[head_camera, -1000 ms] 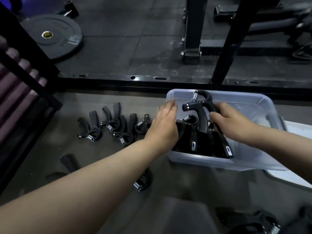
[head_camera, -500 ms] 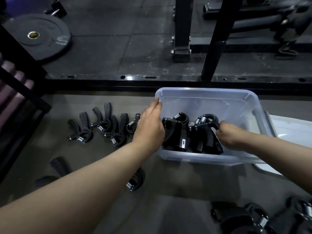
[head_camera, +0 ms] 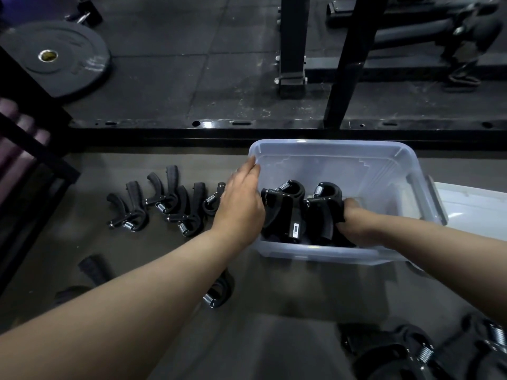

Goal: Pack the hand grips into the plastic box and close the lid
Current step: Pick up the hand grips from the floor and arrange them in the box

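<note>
Partway done, judging from the head view: several hand grips already standing in the plastic box at 3 o'clock of centre, lid off and lying just beside it, farther toward 3 o'clock. At the box's 9 o'clock wall, left hand with fingers straight and relaxed, holding nothing. Down inside against the packed grips, right hand, fingers hidden behind them, so cannot tell whether grasping or released. Yet to pack: a row of loose grips on the floor at 9 o'clock, a single grip under the left forearm at 6 o'clock, a heap of grips at 5 o'clock; then the lid to close. Farther off, a weight plate at 10 o'clock and a rack post at 12; apparently nothing blocking the reach.
</note>
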